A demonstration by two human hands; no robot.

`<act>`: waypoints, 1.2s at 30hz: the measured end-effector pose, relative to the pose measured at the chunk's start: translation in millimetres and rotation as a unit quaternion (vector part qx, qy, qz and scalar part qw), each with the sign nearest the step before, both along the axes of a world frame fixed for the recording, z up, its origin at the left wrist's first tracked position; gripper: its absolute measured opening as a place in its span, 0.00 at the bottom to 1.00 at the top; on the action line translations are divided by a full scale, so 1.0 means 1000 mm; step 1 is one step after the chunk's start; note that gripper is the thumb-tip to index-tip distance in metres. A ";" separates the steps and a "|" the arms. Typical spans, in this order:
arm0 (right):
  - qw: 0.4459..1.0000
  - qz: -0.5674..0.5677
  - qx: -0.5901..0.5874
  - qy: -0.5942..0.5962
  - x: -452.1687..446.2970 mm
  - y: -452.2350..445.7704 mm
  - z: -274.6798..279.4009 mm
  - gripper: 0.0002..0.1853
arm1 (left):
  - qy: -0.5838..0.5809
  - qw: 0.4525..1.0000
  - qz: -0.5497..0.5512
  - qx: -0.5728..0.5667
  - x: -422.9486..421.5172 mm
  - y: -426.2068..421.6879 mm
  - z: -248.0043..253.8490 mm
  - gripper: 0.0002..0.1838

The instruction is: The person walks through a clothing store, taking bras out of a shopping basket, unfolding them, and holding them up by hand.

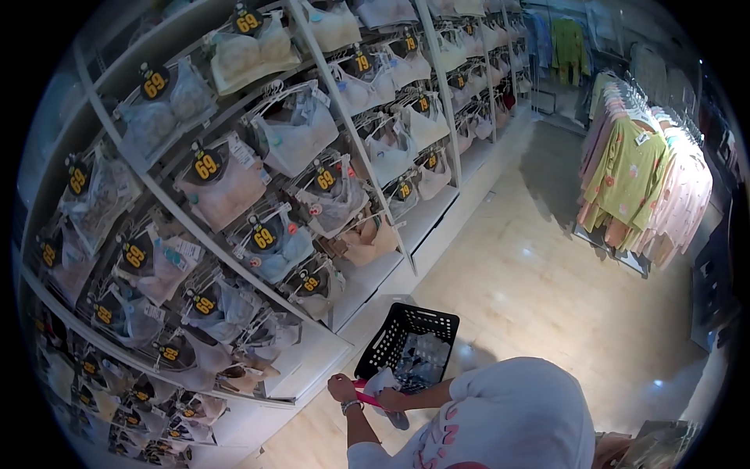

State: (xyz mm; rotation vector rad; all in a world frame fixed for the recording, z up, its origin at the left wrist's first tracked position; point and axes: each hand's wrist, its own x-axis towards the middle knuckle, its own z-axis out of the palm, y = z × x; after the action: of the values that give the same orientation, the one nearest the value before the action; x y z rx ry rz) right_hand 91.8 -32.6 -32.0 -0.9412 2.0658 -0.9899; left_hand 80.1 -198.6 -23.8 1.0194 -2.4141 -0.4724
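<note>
My left hand point(341, 387), with a bracelet at the wrist, is closed on one end of a bright pink strip point(367, 399). Close beside it, my right hand point(393, 401) is closed at the strip's other side. A pale grey garment point(381, 381) hangs at my hands, its kind unclear; part of it drops below my right hand. Just beyond them on the floor stands a black perforated basket point(445, 316). Bluish-grey items point(422, 356), too small to name, lie inside it.
Shelving point(437, 70) full of bras on hangers, with round price signs reading 69 and 79, runs along the left. A rack of green and pink pyjama tops point(629, 168) stands at the right on the wooden floor point(500, 258). Dark clothing point(715, 273) edges the far right.
</note>
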 end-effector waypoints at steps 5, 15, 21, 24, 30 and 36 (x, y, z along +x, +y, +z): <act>0.864 -0.025 -0.138 -0.483 -0.054 0.021 0.019 0.30 | -0.013 1.000 -0.017 -0.015 -0.070 0.019 -0.004 0.11; 0.978 -0.161 0.045 0.126 -0.186 0.068 -0.033 0.24 | -0.068 0.996 -0.054 -0.006 -0.201 0.075 -0.002 0.15; 0.963 -0.268 0.027 0.015 -0.244 0.109 -0.006 0.23 | -0.107 0.990 -0.086 0.034 -0.263 0.095 -0.016 0.16; 0.952 -0.304 0.029 -0.019 -0.265 0.119 -0.008 0.26 | -0.092 0.993 -0.071 0.029 -0.280 0.103 -0.027 0.16; 0.962 -0.262 0.044 -0.061 -0.278 0.127 -0.009 0.20 | -0.061 0.993 -0.062 0.078 -0.286 0.114 -0.021 0.16; 0.972 -0.167 -0.018 0.163 -0.292 0.122 -0.051 0.24 | -0.080 0.990 -0.109 0.035 -0.310 0.093 -0.045 0.18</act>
State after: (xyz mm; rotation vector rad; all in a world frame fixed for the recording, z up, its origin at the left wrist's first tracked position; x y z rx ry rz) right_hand -199.8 89.7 -82.8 -0.8345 2.5521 -1.1025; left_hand -229.5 -105.6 -68.5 0.8549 -2.6858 -0.5721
